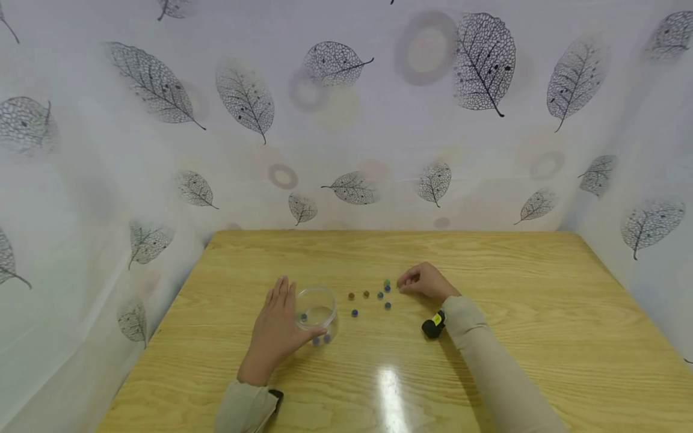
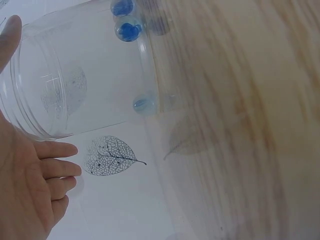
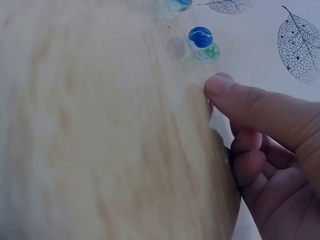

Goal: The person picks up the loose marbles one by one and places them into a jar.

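A tall, clear, round jar point(image 2: 100, 47) was set upright on the pale yellow wooden table point(image 1: 541, 361), toward the left. Three glass marbles were held in it, low down near its bottom: two deep blue marbles point(image 2: 129, 29) close together, and one pale blue marble point(image 2: 144, 103) a bit apart from them.

The left hand point(image 1: 277, 328) was placed beside the jar. Its fingers were kept straight and its thumb was spread wide, so the rim was set between thumb and fingers. Nothing was grasped by it.

The right hand point(image 1: 429, 284) was lowered to the table, to the right of the loose marbles. Its fingers were bent, and its thumb was brought close to the first finger. It could not be told whether a marble was pinched there, as the fingertips were partly hidden.

Between the two hands, small glass marbles were scattered. Two brown marbles point(image 1: 366, 294) were seen nearer the jar. A green marble point(image 3: 210, 53) and a bright blue marble point(image 3: 200, 37) were seen right next to each other, near the right hand. Three more blue marbles point(image 1: 387, 306) were spread close by.

Both arms were covered by beige sleeves point(image 1: 487, 355). Behind the table, a white cloth point(image 1: 379, 132) was printed with dark leaves.
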`<control>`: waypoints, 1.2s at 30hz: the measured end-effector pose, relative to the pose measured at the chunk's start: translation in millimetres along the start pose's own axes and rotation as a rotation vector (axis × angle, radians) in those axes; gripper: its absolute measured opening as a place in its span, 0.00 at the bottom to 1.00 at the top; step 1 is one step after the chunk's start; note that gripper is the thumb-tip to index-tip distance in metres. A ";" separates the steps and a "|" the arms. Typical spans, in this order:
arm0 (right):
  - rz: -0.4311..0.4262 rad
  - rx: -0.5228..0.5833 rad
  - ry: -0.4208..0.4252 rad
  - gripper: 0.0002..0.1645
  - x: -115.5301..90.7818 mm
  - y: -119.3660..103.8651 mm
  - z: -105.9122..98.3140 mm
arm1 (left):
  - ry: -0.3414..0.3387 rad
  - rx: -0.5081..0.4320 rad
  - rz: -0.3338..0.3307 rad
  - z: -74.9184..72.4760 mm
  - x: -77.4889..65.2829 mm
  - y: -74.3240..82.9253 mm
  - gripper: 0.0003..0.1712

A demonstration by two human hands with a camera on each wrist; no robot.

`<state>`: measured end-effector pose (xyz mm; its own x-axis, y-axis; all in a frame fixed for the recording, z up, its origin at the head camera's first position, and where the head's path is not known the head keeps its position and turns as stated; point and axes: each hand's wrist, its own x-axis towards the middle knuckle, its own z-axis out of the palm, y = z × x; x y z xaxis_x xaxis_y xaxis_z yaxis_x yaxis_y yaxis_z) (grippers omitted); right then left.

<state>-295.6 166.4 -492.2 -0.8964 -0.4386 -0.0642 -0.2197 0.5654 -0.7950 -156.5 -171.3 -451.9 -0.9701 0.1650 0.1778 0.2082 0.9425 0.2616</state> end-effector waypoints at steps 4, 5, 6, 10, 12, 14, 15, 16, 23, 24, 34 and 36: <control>0.007 0.005 -0.005 0.08 0.5 1.3 -0.5 | 0.003 0.009 0.007 0.3 -0.8 0.2 0.67; 0.010 0.006 -0.006 0.08 0.3 1.2 -0.8 | 0.005 0.011 0.009 0.3 -0.9 0.3 0.67; 0.012 0.007 -0.005 0.09 0.0 0.9 -1.1 | 0.008 0.014 0.011 0.3 -1.1 0.3 0.66; 0.026 0.018 -0.005 0.10 -2.2 -0.6 -2.5 | 0.014 0.020 0.019 -0.2 -1.7 0.9 0.66; 0.031 0.022 -0.004 0.11 -3.2 -0.8 -3.0 | 0.011 0.020 0.019 -0.5 -1.8 1.3 0.66; 0.040 0.034 -0.003 0.11 -3.7 -0.8 -3.6 | 0.007 0.014 0.016 -0.6 -1.9 1.5 0.66; 0.040 0.037 -0.001 0.11 -3.9 -0.6 -4.0 | 0.005 0.011 0.014 -0.6 -1.8 1.5 0.66; 0.038 0.043 0.002 0.11 -4.2 -0.6 -4.3 | 0.004 0.010 0.012 -0.6 -1.8 1.4 0.66; 0.018 0.026 0.030 0.08 -6.8 -2.7 -7.9 | 0.013 0.014 0.015 0.1 -1.4 0.3 0.66; 0.020 0.022 0.029 0.08 -7.3 -4.1 -8.4 | 0.014 0.013 0.015 0.3 -1.3 0.1 0.66; 0.006 0.008 0.040 0.10 -11.6 -21.8 -12.8 | 0.007 0.015 0.014 0.9 0.0 -0.3 0.66; 0.000 0.012 0.040 0.10 -13.2 -26.4 -13.9 | 0.000 0.014 0.011 0.2 -0.1 0.0 0.66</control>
<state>-283.3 167.0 -462.0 -0.9112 -0.4100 -0.0407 -0.2148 0.5571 -0.8022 -156.5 -171.3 -452.1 -0.9677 0.1756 0.1809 0.2175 0.9445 0.2463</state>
